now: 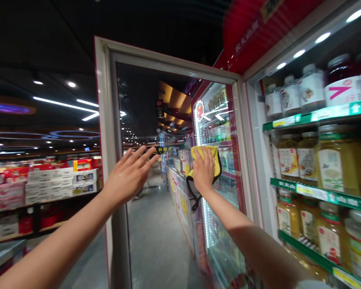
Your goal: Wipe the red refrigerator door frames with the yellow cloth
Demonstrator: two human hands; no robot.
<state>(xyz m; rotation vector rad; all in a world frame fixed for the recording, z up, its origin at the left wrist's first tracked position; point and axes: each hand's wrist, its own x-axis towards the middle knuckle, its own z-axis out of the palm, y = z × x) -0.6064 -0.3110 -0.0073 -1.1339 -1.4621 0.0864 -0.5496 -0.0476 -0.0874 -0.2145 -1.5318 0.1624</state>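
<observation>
A glass door with a pale frame and red outer edge stands swung out from a drinks cooler. On its glass, my right hand lies flat over a yellow cloth with a dark border, fingers pointing up. A dark loop of the cloth hangs below the palm. My left hand is at the door's left side, near the frame, with its fingers spread and nothing in it. Whether its palm touches the glass cannot be made out.
To the right, the cooler's shelves hold several rows of bottles. Stacked boxes stand on shelving at the left. Through the glass show a grey floor and another lit cooler.
</observation>
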